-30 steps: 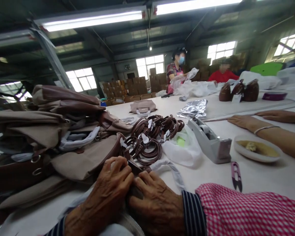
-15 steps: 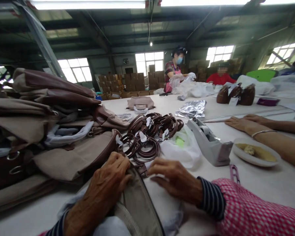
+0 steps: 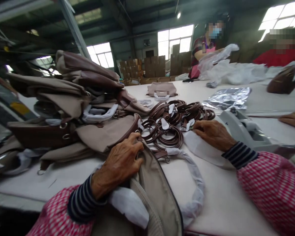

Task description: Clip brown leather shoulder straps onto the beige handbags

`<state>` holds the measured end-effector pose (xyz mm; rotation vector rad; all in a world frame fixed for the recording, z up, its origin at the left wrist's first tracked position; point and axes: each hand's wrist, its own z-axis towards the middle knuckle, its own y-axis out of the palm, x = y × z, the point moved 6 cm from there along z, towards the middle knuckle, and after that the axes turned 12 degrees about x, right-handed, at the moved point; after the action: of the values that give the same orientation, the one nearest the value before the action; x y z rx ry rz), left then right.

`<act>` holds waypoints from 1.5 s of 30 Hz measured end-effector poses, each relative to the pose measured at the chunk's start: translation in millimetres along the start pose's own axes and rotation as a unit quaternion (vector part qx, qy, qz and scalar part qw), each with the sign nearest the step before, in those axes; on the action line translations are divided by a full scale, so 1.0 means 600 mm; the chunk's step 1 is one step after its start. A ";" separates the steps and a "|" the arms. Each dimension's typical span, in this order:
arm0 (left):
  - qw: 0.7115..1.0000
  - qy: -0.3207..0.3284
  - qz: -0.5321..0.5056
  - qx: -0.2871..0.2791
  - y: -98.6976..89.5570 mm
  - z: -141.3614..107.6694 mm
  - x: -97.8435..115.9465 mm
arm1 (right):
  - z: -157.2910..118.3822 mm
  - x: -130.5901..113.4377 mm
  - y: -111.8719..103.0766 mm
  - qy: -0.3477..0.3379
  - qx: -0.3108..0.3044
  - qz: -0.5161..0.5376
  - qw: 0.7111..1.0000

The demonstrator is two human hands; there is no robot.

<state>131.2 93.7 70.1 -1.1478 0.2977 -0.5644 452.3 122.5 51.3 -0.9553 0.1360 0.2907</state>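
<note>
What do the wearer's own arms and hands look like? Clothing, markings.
Left hand and right hand: no gloves. Navy knit cuffs with thin grey stripes at both wrists; loose pink-and-white checked fabric sleeves above. No cables visible.

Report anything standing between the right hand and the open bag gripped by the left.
A white-wrapped handle curves between the right hand and the open bag; white plastic also lies close by that hand. The handle looks low, so reaching over it seems possible.
</note>
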 end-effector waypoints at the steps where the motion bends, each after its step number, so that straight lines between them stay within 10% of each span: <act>1: 1.000 -0.007 -0.015 -0.002 -0.001 0.000 -0.006 | 0.000 0.005 0.001 0.003 0.003 0.000 1.000; 16: 0.991 0.031 0.120 0.044 -0.006 -0.017 0.009 | -0.130 -0.106 -0.141 -0.025 0.113 0.233 0.966; 25: 0.995 0.070 0.046 0.062 -0.002 -0.023 -0.006 | -0.194 -0.082 -0.092 -0.041 -0.108 0.144 0.983; 31: 0.995 0.057 0.007 0.079 -0.004 -0.025 -0.008 | -0.152 -0.123 -0.102 -0.065 -0.068 0.126 0.988; 38: 0.992 0.025 -0.051 0.112 -0.016 -0.035 -0.021 | -0.123 -0.179 -0.008 -0.122 -0.119 -0.021 0.985; 45: 0.963 -0.043 -0.167 0.209 -0.023 -0.057 -0.050 | -0.101 -0.205 -0.038 -0.053 -0.084 0.285 0.953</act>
<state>85.8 80.1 67.6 -0.8099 -0.0951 -0.8265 342.6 37.6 64.2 -1.0538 0.2929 0.8977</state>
